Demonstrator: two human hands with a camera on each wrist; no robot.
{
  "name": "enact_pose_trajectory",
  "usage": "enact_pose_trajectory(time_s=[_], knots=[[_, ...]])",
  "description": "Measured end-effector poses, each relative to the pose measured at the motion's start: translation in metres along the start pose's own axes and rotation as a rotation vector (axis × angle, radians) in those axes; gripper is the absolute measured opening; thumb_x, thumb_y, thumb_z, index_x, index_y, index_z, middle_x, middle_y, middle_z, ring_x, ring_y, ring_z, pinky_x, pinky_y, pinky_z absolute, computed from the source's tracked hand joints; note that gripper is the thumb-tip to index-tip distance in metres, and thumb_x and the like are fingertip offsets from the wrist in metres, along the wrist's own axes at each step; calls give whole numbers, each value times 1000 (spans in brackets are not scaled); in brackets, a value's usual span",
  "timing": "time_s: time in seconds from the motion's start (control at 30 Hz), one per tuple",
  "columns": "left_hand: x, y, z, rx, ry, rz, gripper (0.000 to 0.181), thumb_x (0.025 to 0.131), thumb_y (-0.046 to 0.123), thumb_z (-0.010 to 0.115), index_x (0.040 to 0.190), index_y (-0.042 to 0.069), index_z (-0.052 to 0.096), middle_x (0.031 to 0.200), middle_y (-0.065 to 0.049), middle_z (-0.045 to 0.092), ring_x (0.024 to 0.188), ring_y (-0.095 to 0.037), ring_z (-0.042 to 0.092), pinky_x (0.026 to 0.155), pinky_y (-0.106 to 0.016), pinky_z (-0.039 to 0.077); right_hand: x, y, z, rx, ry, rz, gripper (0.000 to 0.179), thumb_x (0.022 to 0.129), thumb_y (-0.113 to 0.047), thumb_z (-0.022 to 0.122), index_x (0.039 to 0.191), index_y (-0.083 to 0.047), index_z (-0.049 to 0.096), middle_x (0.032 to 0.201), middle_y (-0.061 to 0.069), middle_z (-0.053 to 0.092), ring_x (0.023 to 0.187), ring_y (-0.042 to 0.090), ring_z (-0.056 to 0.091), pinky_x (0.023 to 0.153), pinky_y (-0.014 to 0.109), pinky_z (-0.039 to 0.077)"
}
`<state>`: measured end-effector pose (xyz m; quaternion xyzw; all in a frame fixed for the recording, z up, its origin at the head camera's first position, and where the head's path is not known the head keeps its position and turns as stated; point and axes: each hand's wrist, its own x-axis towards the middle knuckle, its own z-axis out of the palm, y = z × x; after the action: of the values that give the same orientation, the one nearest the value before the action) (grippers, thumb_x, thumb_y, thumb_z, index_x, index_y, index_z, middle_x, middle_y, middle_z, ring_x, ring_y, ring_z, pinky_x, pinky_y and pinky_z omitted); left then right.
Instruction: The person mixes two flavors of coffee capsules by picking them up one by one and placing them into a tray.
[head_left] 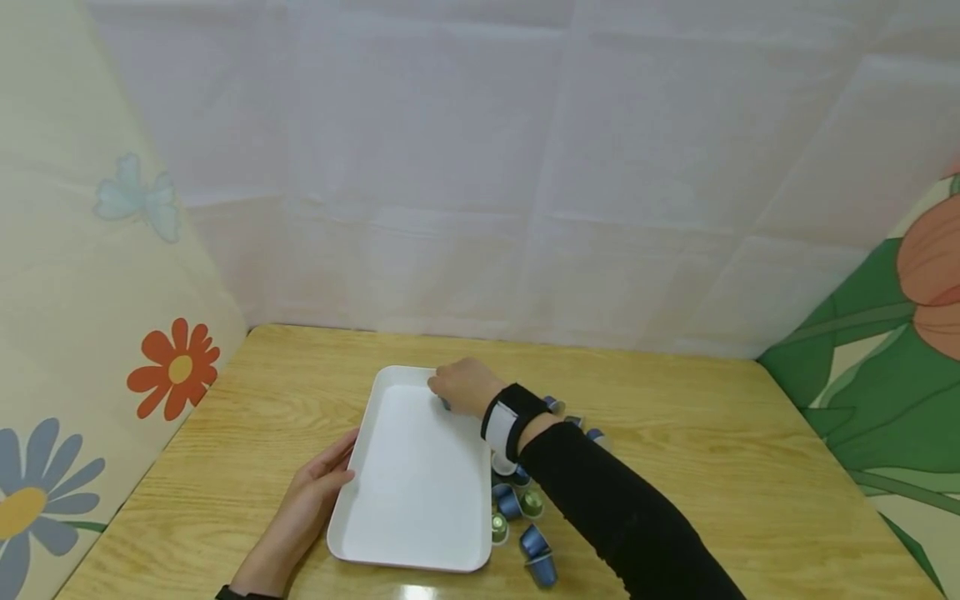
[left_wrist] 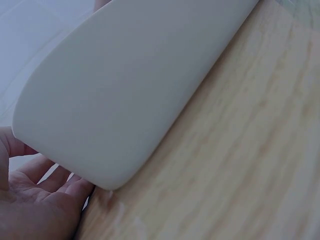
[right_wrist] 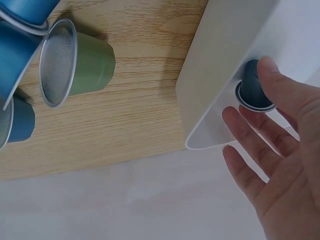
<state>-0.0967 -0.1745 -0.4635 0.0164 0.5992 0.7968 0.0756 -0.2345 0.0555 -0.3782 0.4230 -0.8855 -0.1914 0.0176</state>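
A white rectangular tray [head_left: 420,483] lies on the wooden table. At its left edge my left hand [head_left: 318,479] grips the side, thumb at the rim; in the left wrist view its fingers [left_wrist: 45,175] reach beneath the edge. My right hand [head_left: 467,387] is over the tray's far right corner. There it holds a blue coffee capsule [right_wrist: 254,90] between thumb and fingers, close to the tray's inner wall. The right wrist view shows the thumb overlapping the capsule's side and the other fingers spread apart. Only a sliver of this capsule shows in the head view.
Several blue and green coffee capsules lie loose along the tray's right side, among them a green one [head_left: 531,503] and a blue one [head_left: 542,571]. The right sleeve [head_left: 622,508] covers part of that area. A white cloth [head_left: 480,183] hangs behind the table.
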Motion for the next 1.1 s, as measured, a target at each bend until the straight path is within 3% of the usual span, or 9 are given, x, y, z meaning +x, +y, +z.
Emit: enact_pose_trajectory(time_s=[0.17,0.37,0.53,0.7,0.87,1.1], knots=[[0,1,0,10,5,-1,60,93,-5,49,150,-10,29,156,-25,27,121,3,49,98,-18,43,-3,1,-1,6,2,2,7,91,-14,72,97,-13,68,89,0,68,70,12,56,65,24,50],[0,2,0,10,32,-29,60,93,-5,49,150,-9,31,156,-22,29,120,4,50,98,-18,43,-8,2,-2,27,9,5,21,92,-22,72,112,-17,68,103,0,69,91,17,64,81,30,53],[0,2,1,3,24,-23,60,93,-5,48,150,-9,31,156,-23,29,121,3,50,98,-18,44,-17,1,-1,67,87,6,30,91,-30,73,118,-18,68,109,-1,67,99,17,63,85,32,51],[-1,0,2,9,24,-15,58,94,-4,48,150,-9,31,155,-23,31,121,1,51,97,-19,45,-33,-3,4,98,204,13,32,92,-33,72,117,-15,68,113,0,66,105,18,60,90,34,50],[0,-1,2,46,32,-12,56,97,0,51,150,-7,33,154,-22,33,120,2,51,97,-19,45,-56,-4,6,110,238,40,36,94,-36,68,123,-14,66,122,3,64,115,20,58,97,36,47],[0,0,-1,81,39,-12,57,97,1,52,150,-7,33,155,-22,33,120,4,51,96,-18,44,-89,-2,6,124,303,142,46,96,-37,64,132,-9,59,128,8,61,120,25,56,101,42,46]])
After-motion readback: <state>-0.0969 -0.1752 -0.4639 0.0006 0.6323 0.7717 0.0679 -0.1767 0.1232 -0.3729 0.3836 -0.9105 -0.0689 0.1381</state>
